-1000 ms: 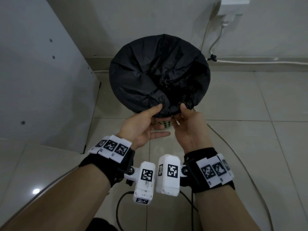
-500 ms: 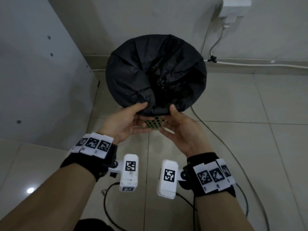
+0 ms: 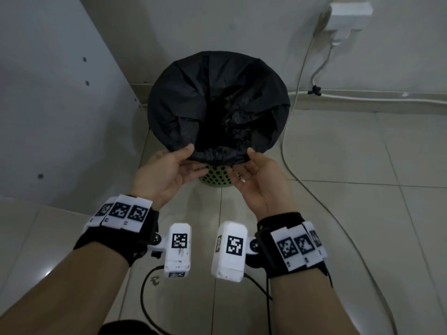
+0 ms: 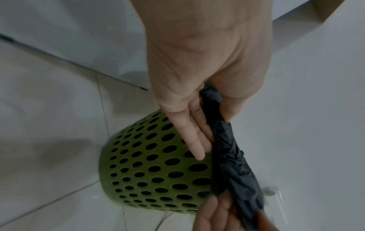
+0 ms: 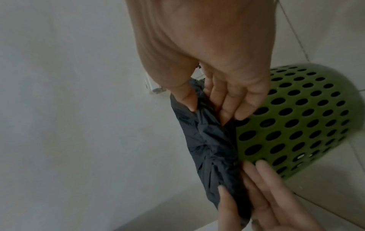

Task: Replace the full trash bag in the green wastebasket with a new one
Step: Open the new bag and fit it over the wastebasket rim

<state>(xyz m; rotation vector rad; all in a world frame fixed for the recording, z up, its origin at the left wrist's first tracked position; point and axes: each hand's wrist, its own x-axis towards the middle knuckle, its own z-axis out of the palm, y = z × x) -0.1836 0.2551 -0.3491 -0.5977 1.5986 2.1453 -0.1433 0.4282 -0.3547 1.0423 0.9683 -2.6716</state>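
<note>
Both hands pinch the near rolled edge of the black trash bag: left hand and right hand, thumbs on top, fingers underneath. The green wastebasket stands on the floor against the far wall. Thin plastic could tear if yanked, or the light basket could lift with it.

White wall socket, cables trailing over tiled floor.

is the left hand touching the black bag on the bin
Touching. The left wrist view shows the left hand pinching the black bag between thumb and fingers.
</note>
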